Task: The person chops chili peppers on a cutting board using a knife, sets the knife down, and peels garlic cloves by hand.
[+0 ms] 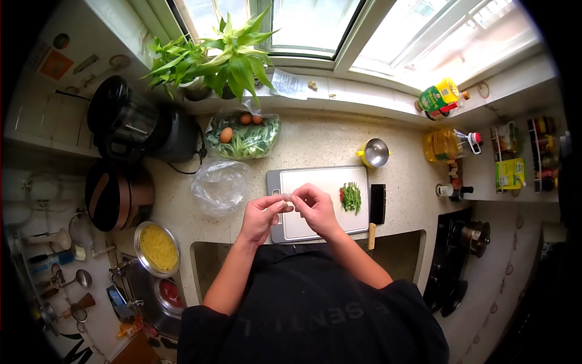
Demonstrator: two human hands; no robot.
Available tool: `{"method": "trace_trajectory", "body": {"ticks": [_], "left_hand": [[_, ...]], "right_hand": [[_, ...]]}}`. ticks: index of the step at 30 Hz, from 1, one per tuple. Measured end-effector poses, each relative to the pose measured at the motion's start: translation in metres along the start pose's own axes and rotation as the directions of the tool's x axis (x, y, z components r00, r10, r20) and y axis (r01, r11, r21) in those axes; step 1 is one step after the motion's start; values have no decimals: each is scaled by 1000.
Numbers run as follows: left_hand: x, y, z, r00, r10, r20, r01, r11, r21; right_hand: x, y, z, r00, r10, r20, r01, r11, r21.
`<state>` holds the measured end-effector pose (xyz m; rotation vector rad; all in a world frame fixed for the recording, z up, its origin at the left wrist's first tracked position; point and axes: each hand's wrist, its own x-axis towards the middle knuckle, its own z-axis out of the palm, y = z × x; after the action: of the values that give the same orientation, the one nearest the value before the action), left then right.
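Close together, left hand (pixel 262 215) and right hand (pixel 315 208) pinch.

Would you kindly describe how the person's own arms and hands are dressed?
The left hand and right hand are ungloved, with no watch visible on either wrist. The forearms are bare below the short sleeves of a black top, which carries faint, dark lettering.

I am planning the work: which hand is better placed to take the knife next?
Probably the right hand: it is nearer the knife and its wooden handle. The left hand is farther away. Both hold something small and pale.
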<state>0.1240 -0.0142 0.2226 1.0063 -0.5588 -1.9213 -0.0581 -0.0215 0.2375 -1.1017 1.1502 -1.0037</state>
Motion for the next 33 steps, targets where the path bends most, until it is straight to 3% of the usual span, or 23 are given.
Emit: {"method": "trace_trajectory", "body": {"ticks": [7,16,21,23,26,29,33], "left_hand": [[-3,-3,-8,996,-86,-2,85,987,-135],[-6,-6,-4,999,-29,-27,24,988,-153],[-9,-6,3,998,23,-54,-28,994,-104],[-8,-8,3,997,42,-66,-47,996,-73],[-10,-10,4,992,84,-91,-81,996,36],[-12,-9,4,991,74,-112,-65,995,81],[-10,-8,5,992,60,-115,-49,994,95]], "right_hand": [[4,-1,1,991,122,-57,-96,937,336],[-3,3,-7,941,310,134,-333,783,525],[-9,-2,5,988,130,85,-145,970,197],[-10,-4,7,996,68,48,-72,993,90],[-9,-8,3,987,-158,43,163,957,-239],[-10,-12,0,971,-227,81,241,903,-356],[-11,-12,-2,969,-227,102,249,900,-357]]}}
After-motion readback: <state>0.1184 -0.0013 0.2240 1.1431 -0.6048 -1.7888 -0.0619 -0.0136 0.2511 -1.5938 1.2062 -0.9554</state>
